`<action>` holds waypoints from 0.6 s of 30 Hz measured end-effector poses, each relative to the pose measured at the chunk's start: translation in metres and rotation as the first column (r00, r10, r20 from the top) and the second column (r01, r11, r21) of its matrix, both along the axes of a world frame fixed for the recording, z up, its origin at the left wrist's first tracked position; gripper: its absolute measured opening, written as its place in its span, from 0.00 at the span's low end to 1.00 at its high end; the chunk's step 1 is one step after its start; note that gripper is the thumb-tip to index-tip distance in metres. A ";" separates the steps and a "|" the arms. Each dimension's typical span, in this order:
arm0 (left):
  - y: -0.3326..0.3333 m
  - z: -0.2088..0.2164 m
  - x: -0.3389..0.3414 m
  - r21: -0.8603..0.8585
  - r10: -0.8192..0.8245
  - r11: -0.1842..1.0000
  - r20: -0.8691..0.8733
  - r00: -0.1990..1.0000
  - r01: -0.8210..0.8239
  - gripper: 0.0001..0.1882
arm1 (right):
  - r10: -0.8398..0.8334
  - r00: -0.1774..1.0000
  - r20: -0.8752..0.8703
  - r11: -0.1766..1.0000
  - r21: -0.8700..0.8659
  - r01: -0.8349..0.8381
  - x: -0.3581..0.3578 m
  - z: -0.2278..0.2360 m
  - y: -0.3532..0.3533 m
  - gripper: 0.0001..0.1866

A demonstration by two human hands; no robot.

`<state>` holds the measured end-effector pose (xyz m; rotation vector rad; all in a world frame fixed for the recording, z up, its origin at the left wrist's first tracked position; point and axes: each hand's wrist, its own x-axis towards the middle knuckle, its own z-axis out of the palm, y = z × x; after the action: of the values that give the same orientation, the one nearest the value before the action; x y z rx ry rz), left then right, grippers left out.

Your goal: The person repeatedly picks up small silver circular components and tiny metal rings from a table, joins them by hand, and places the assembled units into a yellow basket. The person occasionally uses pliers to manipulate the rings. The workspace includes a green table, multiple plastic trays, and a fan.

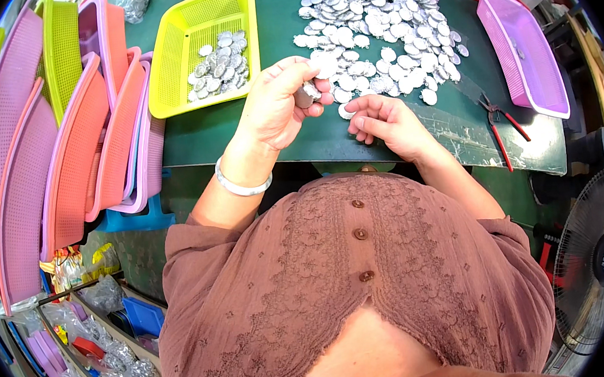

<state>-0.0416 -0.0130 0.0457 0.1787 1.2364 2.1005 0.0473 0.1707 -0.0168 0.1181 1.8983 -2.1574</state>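
Observation:
My left hand (271, 113) is closed around a few round silver metal discs (305, 95). One bright disc (323, 65) shows at its thumb and fingertips. A little to the right, my right hand (392, 126) pinches another silver disc (345, 111) by its edge, over the near side of the table. Beyond both hands, a large pile of similar discs (404, 37) is spread on the green tabletop (286, 135). To the left of the pile, a yellow-green perforated basket (166, 63) holds a smaller heap of discs (221, 69).
Stacked purple, orange and green baskets (72, 138) stand at the left. On the right are red-handled pliers (498, 129) and a purple basket (521, 51). A standing fan (593, 262) is at lower right. Lower left, a shelf holds bagged parts (101, 295).

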 end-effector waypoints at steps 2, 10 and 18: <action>0.000 -0.001 0.000 -0.011 -0.005 1.000 -0.009 1.000 0.005 0.06 | 0.001 1.000 0.000 1.000 0.000 -0.001 0.000 0.000 0.000 0.13; 0.000 -0.001 0.003 -0.079 -0.009 0.997 -0.044 0.999 0.005 0.03 | 0.007 1.000 -0.010 1.000 0.009 -0.007 0.000 0.000 0.000 0.13; 0.001 -0.002 0.005 -0.098 -0.013 0.995 -0.037 0.999 0.009 0.03 | 0.010 1.000 -0.007 1.000 0.011 -0.010 -0.001 0.000 0.000 0.13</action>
<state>-0.0371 -0.0125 0.0440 0.1813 1.3541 2.0308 0.0465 0.1706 -0.0167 0.1031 1.9114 -2.1440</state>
